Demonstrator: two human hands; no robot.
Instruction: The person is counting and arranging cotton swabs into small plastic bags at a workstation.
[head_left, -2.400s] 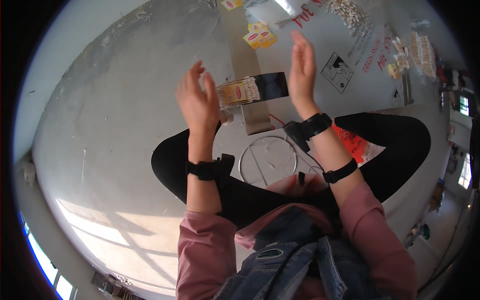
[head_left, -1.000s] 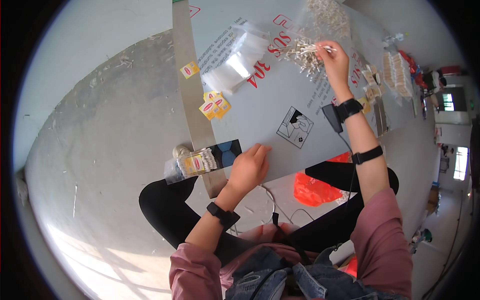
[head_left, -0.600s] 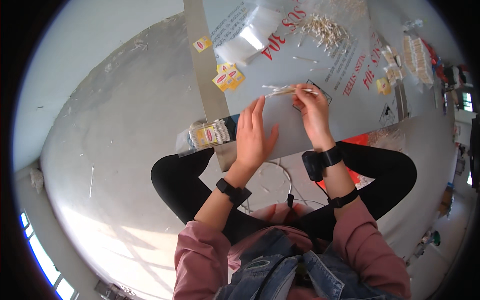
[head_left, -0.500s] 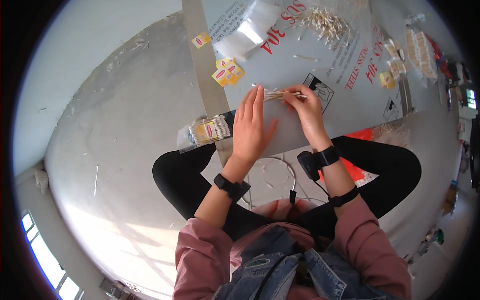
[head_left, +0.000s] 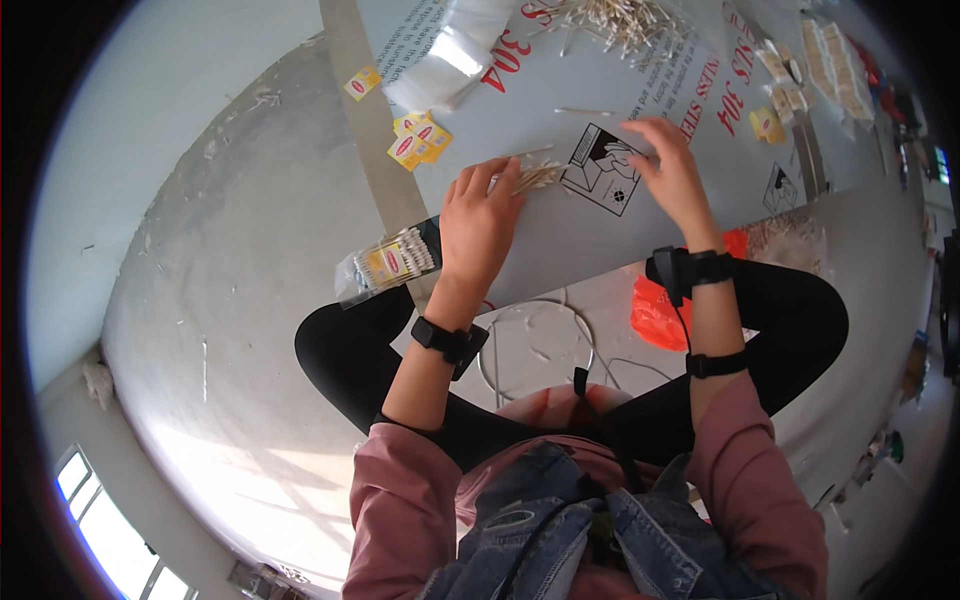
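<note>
My left hand (head_left: 478,228) is closed around a small bundle of cotton swabs (head_left: 541,176) at the table's near side; their tips stick out to the right of the fingers. My right hand (head_left: 672,178) hovers with fingers apart and nothing in it, over a printed black-and-white picture on the table sheet. A single cotton swab (head_left: 586,111) lies up and left of that hand. Farther off is a heap of loose cotton swabs (head_left: 630,30). Left of my left hand, a clear pack of cotton swabs (head_left: 392,258) with a yellow label rests at the table's corner.
Yellow cards (head_left: 418,140) lie beyond my left hand, with another yellow card (head_left: 362,83) farther off. Clear plastic bags (head_left: 445,65) are stacked behind them. Bundled swabs (head_left: 836,72) sit at the far right. An orange-red bag (head_left: 660,315) is below the table edge.
My right hand has let go of the swab bundle and moved right, its fingers opening. My left hand has closed over the bundle. The whole view has shifted slightly.
</note>
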